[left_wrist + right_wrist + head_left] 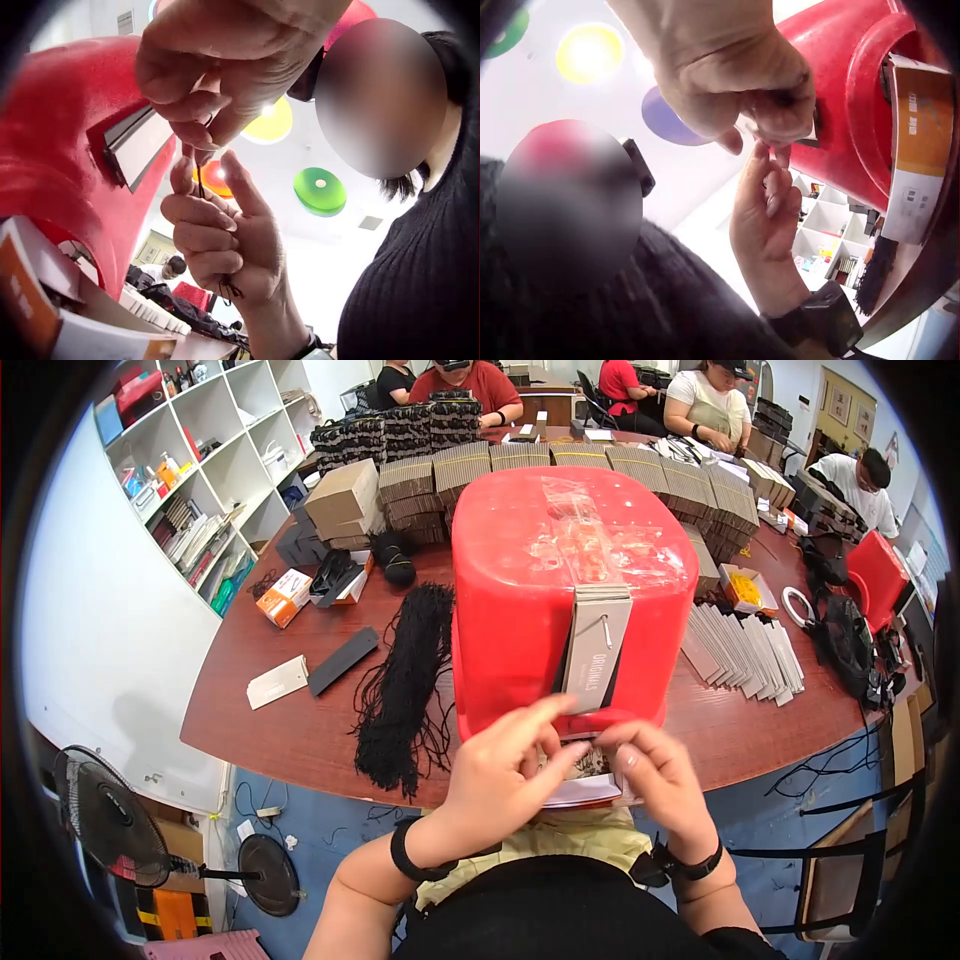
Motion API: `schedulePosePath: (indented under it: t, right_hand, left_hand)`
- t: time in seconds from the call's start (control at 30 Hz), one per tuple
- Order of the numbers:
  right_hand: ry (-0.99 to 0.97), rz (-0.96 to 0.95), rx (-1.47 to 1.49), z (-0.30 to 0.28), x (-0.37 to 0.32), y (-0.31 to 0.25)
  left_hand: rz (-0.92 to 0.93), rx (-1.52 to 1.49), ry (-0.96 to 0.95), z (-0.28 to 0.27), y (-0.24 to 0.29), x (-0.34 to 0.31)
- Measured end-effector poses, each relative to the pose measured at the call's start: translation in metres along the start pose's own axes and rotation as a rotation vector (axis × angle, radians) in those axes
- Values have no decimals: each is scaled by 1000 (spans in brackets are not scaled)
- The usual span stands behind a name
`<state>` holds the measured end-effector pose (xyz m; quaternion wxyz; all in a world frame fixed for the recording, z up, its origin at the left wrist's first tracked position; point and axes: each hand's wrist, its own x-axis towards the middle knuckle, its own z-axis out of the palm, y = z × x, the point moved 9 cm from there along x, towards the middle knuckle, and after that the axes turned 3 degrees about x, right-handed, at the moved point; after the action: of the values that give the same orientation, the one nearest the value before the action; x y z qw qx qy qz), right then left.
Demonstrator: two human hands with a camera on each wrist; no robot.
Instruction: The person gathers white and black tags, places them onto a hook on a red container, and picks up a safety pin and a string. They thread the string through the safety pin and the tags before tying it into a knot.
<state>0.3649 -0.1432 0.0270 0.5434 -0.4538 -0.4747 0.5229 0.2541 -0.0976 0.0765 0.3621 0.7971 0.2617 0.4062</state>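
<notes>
Both hands meet in front of an upturned-looking red plastic stool point(520, 650). A thin black cord point(200, 176) runs between them, its loose end showing below the right palm in the left wrist view. My left hand point(490, 770) pinches the cord between thumb and fingertips. My right hand point(655, 770) holds it with curled fingers, close to the left fingertips. Just beyond the hands, a stack of grey hang tags point(598, 650) printed ORIGINALS is fixed to the stool's side. An orange and white box point(919, 142) sits in the stool's arched opening.
A bundle of black cords point(408, 690) lies left of the stool, near two loose tags point(278, 682). Fanned tags point(745, 650) lie to the right. Banded stacks of tags point(520, 457) line the back of the table point(260, 730). Several people sit beyond.
</notes>
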Motion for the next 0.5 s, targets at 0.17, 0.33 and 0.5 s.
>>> schedulePosePath:
  t: [0.17, 0.33, 0.5]
  right_hand:
    - [342, -304, -221, -35, 6, -21]
    - [353, -334, -265, -33, 10, -26]
    - [395, -385, -329, -29, 17, -32]
  left_hand:
    - [-188, -131, 79, -1, -26, -1]
    - [-159, -133, 65, 3, -29, 0]
    - [-127, -135, 60, 5, -24, 4]
